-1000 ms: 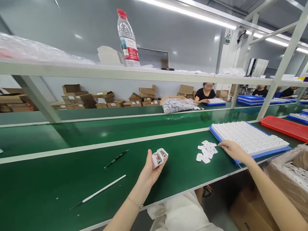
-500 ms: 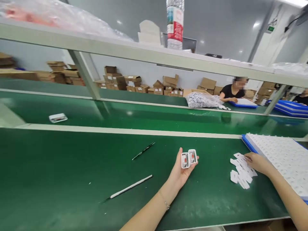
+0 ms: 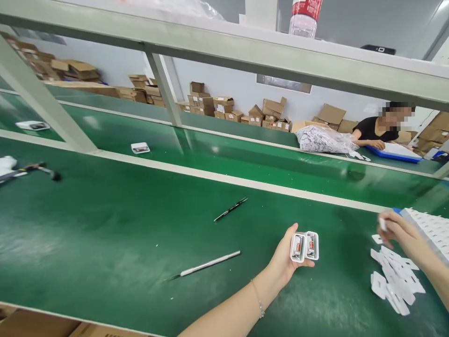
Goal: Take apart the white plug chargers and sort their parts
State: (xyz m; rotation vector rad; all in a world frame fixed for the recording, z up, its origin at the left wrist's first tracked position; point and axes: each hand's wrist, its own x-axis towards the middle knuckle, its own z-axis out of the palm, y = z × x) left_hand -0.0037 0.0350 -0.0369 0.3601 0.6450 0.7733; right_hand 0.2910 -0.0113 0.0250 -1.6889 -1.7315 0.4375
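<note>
My left hand [image 3: 285, 260] is closed round two small white housings [image 3: 304, 246] with red parts inside, held side by side above the green bench [image 3: 105, 243]. My right hand [image 3: 403, 232] hovers at the right edge over a pile of small white flat pieces [image 3: 394, 276] and pinches one small white piece between its fingertips. Just right of that hand lies a white tray of parts on a blue base [image 3: 430, 227].
A white-handled tool [image 3: 206, 265] and black tweezers [image 3: 230, 209] lie on the bench left of my hands. A white case [image 3: 140, 148] rides the green belt. A plastic bag of parts [image 3: 324, 139] and another person [image 3: 380, 128] are behind; cardboard boxes [image 3: 224, 106] beyond.
The view has swung left and down. My right hand rose off the pile with a small white piece pinched. My left hand keeps holding the two housings.
</note>
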